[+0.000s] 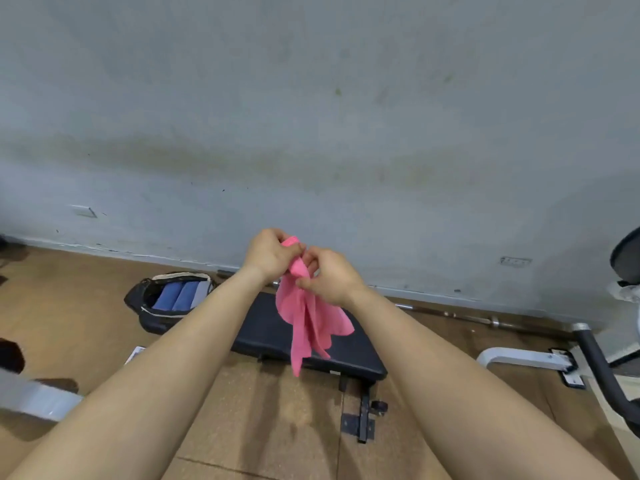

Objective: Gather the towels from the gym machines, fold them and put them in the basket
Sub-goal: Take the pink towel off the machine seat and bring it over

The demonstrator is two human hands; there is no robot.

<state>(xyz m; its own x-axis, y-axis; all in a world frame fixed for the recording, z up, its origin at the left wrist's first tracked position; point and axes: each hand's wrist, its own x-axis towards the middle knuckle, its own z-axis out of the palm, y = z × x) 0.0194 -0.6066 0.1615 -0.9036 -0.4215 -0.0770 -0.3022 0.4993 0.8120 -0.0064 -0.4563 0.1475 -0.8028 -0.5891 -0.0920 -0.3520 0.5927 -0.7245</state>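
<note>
Dangling pink towel (311,320), top bunched in both hands: left hand (268,252), right hand (329,277).

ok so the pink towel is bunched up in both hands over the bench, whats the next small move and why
Probably draw the left hand and right hand apart along the top edge to open the pink towel out. It hangs bunched and twisted from both hands, pinched close together above the bench, so it looks unready for folding or for the basket.
</note>
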